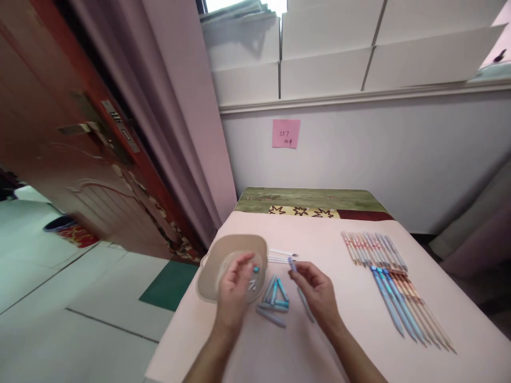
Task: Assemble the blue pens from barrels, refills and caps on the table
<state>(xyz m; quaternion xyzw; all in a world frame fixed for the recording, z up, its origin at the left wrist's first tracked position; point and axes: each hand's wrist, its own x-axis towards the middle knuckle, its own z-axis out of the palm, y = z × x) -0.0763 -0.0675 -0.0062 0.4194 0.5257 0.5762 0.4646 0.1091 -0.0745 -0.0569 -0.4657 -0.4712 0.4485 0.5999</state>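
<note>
My right hand [317, 291] grips a light blue pen barrel [305, 303] upright-tilted above the pink table top [335, 340]. My left hand [235, 290] hovers over a beige plastic tray [215, 260] and pinches a small blue pen part [255, 269] at its fingertips. Between my hands lies a loose pile of blue pen barrels and caps [274, 299]. A few thin white refills [282, 255] lie just beyond the tray's right edge.
Several assembled pens [393, 284], blue and pale pink, lie in rows on the right side of the table. A green patterned cloth [307, 201] covers the far end. A pink sticky note [286, 133] hangs on the wall. An open wooden door [59, 138] stands left.
</note>
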